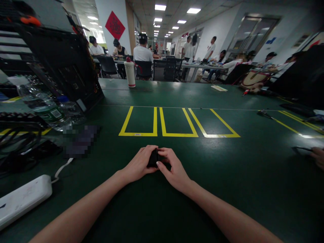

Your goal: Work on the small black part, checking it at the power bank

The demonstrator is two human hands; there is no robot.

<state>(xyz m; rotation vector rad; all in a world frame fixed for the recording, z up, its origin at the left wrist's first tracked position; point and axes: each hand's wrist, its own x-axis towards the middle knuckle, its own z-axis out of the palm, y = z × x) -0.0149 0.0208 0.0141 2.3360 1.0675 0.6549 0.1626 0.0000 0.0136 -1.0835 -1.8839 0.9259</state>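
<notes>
A small black boxy object (152,159) is held between my two hands, just above or on the green table (162,206); I cannot make out its kind. My left hand (139,164) wraps round its left side, thumb below and fingers over the far edge. From the right, my right hand (174,167) closes on it with thumb and fingertips. Parts of the object are hidden by the fingers. Beyond the hands, yellow tape (179,135) marks several open-sided frames on the tabletop.
On the left are plastic bottles (52,109), a black computer case (73,76), dark cables (20,148) and a white power strip (27,199). A white cup (130,73) stands farther back. At the right edge another person's hand (318,157) shows. People sit behind.
</notes>
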